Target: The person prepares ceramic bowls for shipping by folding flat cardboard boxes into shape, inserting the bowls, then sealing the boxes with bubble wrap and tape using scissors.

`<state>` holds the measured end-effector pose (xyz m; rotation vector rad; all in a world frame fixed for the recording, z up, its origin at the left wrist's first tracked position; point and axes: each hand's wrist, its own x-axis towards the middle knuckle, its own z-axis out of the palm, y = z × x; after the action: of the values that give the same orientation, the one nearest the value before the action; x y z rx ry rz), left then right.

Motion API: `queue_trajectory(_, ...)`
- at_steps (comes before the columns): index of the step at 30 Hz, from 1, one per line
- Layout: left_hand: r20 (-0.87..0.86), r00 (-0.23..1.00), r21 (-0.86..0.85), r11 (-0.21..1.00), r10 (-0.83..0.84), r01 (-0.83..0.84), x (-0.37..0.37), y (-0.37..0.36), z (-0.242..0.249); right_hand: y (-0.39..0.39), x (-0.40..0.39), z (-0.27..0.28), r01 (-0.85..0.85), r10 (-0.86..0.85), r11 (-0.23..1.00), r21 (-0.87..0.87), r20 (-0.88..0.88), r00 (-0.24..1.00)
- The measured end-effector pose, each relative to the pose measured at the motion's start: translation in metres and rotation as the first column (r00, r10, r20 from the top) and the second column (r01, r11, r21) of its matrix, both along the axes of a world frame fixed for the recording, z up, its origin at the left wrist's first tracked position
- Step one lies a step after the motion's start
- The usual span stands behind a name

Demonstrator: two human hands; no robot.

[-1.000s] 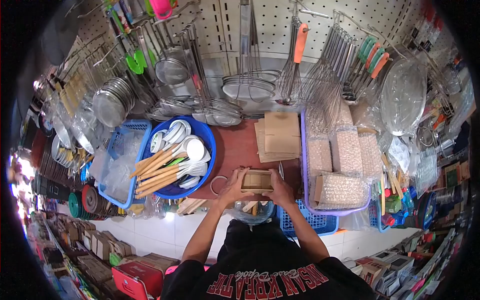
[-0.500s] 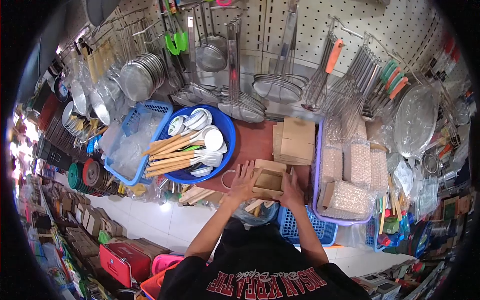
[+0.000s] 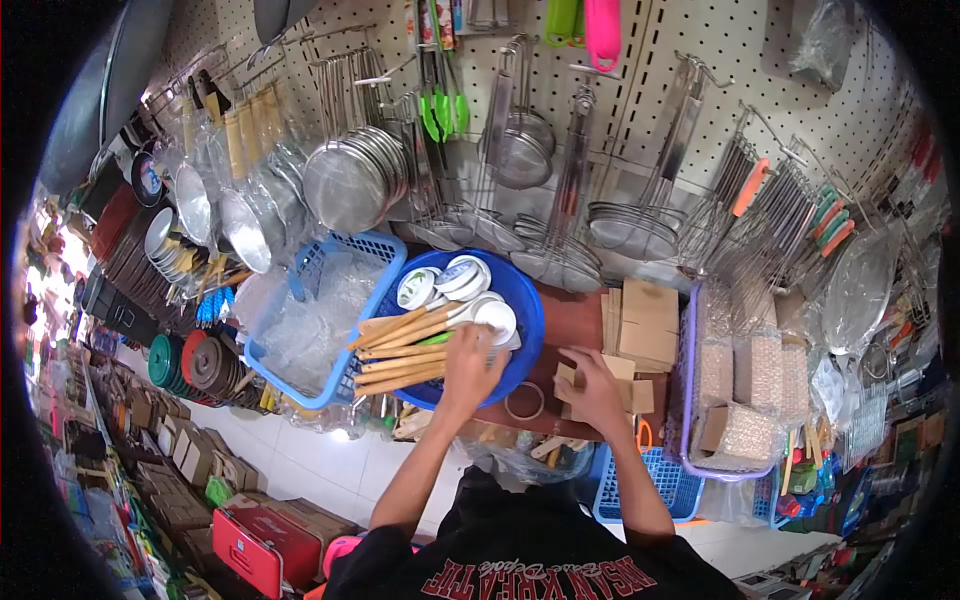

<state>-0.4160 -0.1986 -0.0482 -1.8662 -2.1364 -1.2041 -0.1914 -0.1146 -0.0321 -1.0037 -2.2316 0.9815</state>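
Observation:
My left hand (image 3: 473, 368) reaches over the blue basin (image 3: 528, 300), its fingers curled down among white-headed utensils with wooden handles (image 3: 400, 375). What exactly its fingertips grip is hidden beneath them. Round white pieces (image 3: 465, 277) lie behind it in the basin. On the red-brown tabletop, my right hand (image 3: 595, 392) grips a small cardboard box (image 3: 618, 370) with flaps standing out. A thin ring (image 3: 524, 401) lies on the table between my hands.
Flattened cardboard pieces (image 3: 648, 320) are stacked behind the box. A purple basket (image 3: 686, 400) of bubble-wrapped packages stands on the right, and a light blue basket (image 3: 262, 362) with clear plastic on the left. Strainers (image 3: 355, 185) and whisks (image 3: 735, 215) hang from the pegboard.
My left hand has left the cardboard box and moved left to the utensils in the basin. My right hand stays at the box, which now looks tilted. The camera view has shifted.

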Motion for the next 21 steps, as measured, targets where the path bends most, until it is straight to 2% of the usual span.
queue_trajectory(1,-0.05,0.992,-0.026,0.993,0.116,-0.117,-0.016,0.009,0.0,0.004,-0.022,-0.001,-0.028,0.028,1.0,-0.009,-0.049,0.998)
queue_trajectory(4,-0.256,0.943,0.082,0.977,0.214,-0.199,-0.063,0.045,-0.002,0.029,-0.09,-0.013,-0.132,0.126,0.991,-0.032,-0.147,0.981)
queue_trajectory(7,-0.344,0.927,-0.081,0.978,0.153,-0.192,-0.099,0.072,-0.017,0.063,-0.151,-0.048,-0.094,0.115,0.988,0.123,-0.182,0.976)
queue_trajectory(10,-0.376,0.924,-0.265,0.948,0.065,-0.175,-0.114,0.083,-0.024,0.1,-0.196,-0.09,0.034,-0.014,0.98,0.198,-0.102,0.995)
queue_trajectory(11,-0.383,0.923,-0.32,0.933,0.032,-0.165,-0.119,0.086,-0.027,0.106,-0.205,-0.097,0.033,-0.027,0.996,0.08,-0.077,0.997)
queue_trajectory(13,-0.4,0.917,-0.304,0.943,0.004,-0.137,-0.124,0.087,-0.034,0.115,-0.217,-0.101,0.039,-0.043,0.987,-0.159,-0.018,0.999)
queue_trajectory(14,-0.397,0.918,-0.297,0.948,-0.01,-0.118,-0.125,0.086,-0.039,0.119,-0.221,-0.104,0.028,-0.024,0.979,-0.204,0.022,0.999)
queue_trajectory(17,-0.326,0.944,-0.261,0.964,-0.047,-0.042,-0.13,0.079,-0.042,0.136,-0.231,-0.134,-0.075,0.043,0.953,-0.294,-0.114,0.993)
queue_trajectory(19,-0.261,0.963,-0.218,0.976,-0.069,0.011,-0.133,0.075,-0.042,0.143,-0.233,-0.144,-0.098,0.056,0.944,-0.314,-0.141,0.989)
queue_trajectory(21,-0.223,0.972,-0.268,0.963,-0.071,0.009,-0.133,0.072,-0.041,0.151,-0.237,-0.158,-0.136,0.095,0.921,-0.366,-0.127,0.987)
